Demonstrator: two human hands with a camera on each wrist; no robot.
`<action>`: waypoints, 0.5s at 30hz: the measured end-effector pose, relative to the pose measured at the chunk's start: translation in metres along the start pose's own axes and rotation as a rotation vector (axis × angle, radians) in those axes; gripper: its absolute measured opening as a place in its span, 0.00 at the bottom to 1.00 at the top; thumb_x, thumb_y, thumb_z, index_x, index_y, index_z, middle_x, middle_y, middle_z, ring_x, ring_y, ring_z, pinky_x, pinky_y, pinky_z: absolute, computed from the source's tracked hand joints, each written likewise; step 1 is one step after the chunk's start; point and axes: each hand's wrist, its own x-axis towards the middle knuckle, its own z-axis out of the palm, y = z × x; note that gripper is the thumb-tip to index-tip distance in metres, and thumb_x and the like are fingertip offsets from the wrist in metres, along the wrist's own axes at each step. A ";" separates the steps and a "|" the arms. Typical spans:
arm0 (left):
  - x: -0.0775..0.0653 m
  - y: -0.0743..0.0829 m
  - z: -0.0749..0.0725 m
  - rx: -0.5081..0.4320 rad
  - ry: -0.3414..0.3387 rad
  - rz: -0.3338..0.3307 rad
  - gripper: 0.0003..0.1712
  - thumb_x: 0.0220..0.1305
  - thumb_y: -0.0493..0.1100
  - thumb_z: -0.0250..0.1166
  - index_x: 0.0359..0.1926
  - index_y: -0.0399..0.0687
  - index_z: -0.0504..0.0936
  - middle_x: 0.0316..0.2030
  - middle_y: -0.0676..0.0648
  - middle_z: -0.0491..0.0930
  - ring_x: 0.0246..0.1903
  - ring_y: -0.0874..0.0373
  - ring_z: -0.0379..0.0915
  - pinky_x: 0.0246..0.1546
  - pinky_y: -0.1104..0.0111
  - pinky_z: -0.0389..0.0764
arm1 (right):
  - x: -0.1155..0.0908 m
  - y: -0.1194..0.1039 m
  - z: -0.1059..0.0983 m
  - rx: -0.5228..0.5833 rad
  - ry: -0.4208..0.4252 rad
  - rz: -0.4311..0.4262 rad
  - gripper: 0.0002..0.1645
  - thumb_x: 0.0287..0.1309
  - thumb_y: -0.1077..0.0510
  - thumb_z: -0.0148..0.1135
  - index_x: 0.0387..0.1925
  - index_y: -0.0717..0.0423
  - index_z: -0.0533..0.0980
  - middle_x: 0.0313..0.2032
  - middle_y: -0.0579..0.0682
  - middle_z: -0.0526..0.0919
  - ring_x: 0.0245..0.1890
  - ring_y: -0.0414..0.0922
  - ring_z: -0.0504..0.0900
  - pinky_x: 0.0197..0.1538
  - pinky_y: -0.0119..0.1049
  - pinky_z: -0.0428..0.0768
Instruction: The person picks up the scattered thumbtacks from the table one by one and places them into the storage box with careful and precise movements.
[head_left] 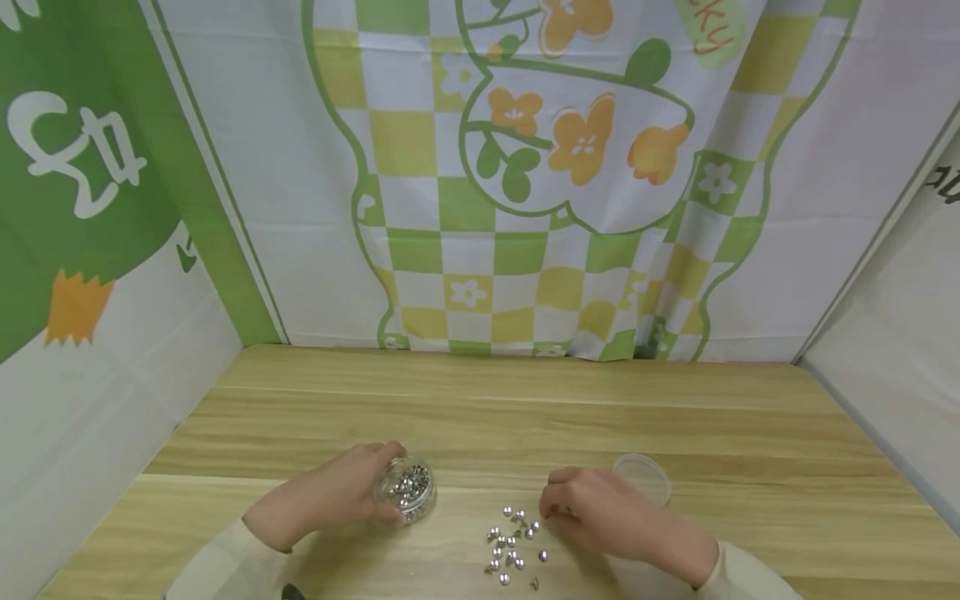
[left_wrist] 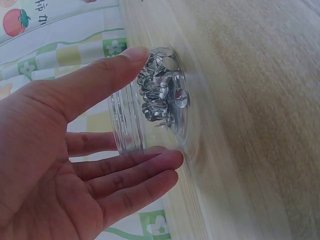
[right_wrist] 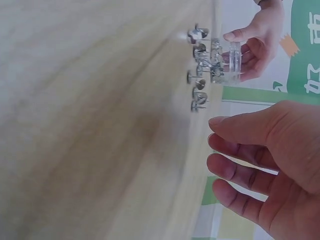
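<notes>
My left hand (head_left: pixel 352 487) grips a small clear round jar (left_wrist: pixel 127 120) at the left of centre, thumb on one side and fingers round the other. Shiny silver thumbtacks (left_wrist: pixel 159 85) lie inside the jar, which stands on the table. Between the hands, several loose thumbtacks (head_left: pixel 512 542) are scattered on the wood, some points up, some on their sides. Just right of these is my right hand (head_left: pixel 600 510), low over the table. Its fingers are loosely bent, and in the right wrist view no tack shows between the thumb (right_wrist: pixel 240 127) and fingertips.
A clear round lid (head_left: pixel 643 477) lies on the wooden table (head_left: pixel 480 408) behind the right hand. A patterned curtain (head_left: pixel 517 250) hangs along the table's back edge, and printed cloth (head_left: pixel 112 417) closes off the left side.
</notes>
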 end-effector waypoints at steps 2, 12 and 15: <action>0.000 0.000 0.000 0.001 0.000 -0.001 0.42 0.44 0.50 0.76 0.55 0.29 0.71 0.46 0.26 0.79 0.46 0.33 0.75 0.49 0.39 0.79 | 0.003 0.000 -0.002 -0.002 0.009 -0.016 0.08 0.49 0.66 0.69 0.28 0.49 0.83 0.28 0.40 0.84 0.29 0.31 0.79 0.30 0.28 0.85; 0.000 0.000 -0.001 -0.002 0.002 0.012 0.42 0.42 0.49 0.77 0.53 0.29 0.72 0.45 0.27 0.80 0.45 0.34 0.76 0.48 0.40 0.80 | 0.027 -0.009 -0.012 0.004 0.017 -0.034 0.06 0.53 0.64 0.68 0.32 0.50 0.84 0.30 0.39 0.84 0.31 0.32 0.80 0.32 0.29 0.85; 0.000 0.000 -0.001 -0.003 -0.001 0.017 0.41 0.42 0.50 0.77 0.53 0.29 0.72 0.45 0.27 0.80 0.45 0.34 0.76 0.48 0.40 0.80 | 0.039 -0.014 -0.014 0.009 -0.011 -0.029 0.05 0.54 0.63 0.68 0.33 0.50 0.85 0.31 0.40 0.84 0.31 0.31 0.79 0.31 0.27 0.84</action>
